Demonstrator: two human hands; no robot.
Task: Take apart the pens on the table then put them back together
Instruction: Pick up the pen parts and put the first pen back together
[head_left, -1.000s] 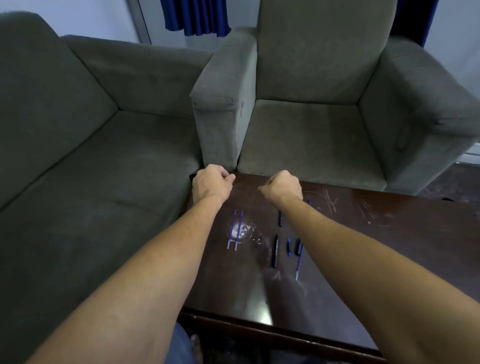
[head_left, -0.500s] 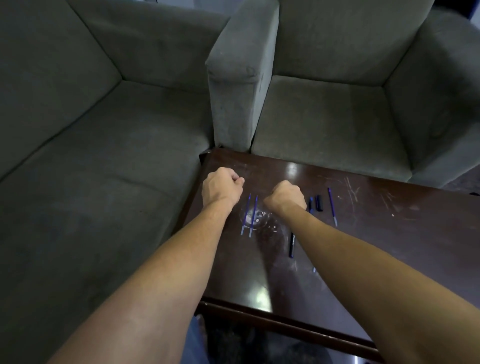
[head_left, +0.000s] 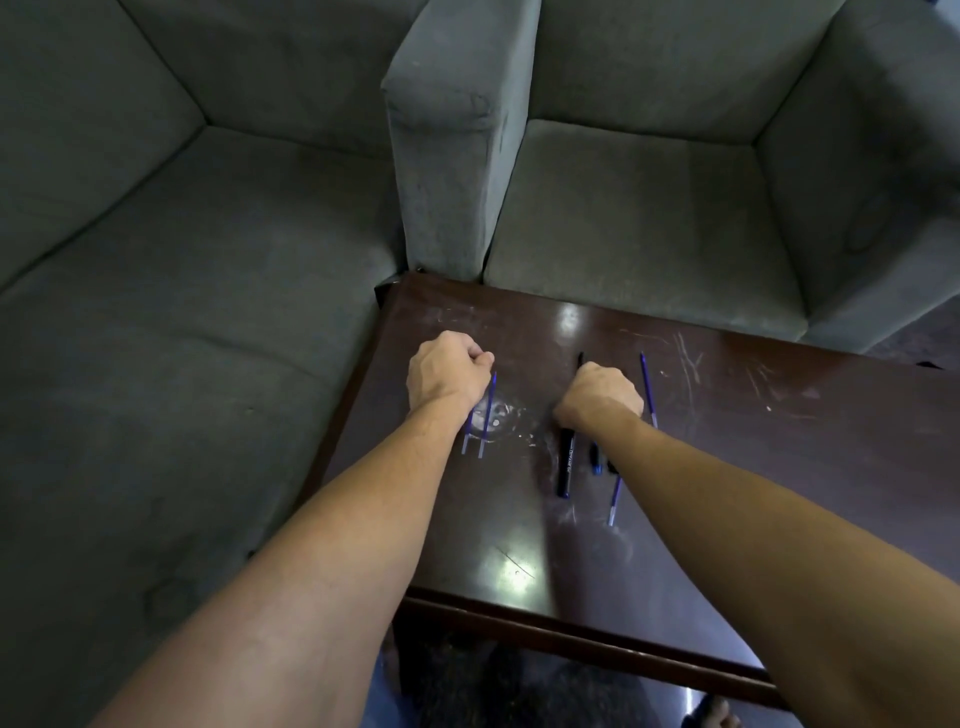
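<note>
Left hand (head_left: 448, 371), right hand (head_left: 597, 393): fists, palms down.

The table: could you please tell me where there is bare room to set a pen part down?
Free: the right side of the table beyond the lone blue refill and the near strip along its front edge. Crowded: between left hand and right hand.

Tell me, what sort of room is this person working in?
Probably a living room or lounge: a grey sofa and a matching armchair stand close against a low, scratched dark wooden table, where pen parts lie.
</note>
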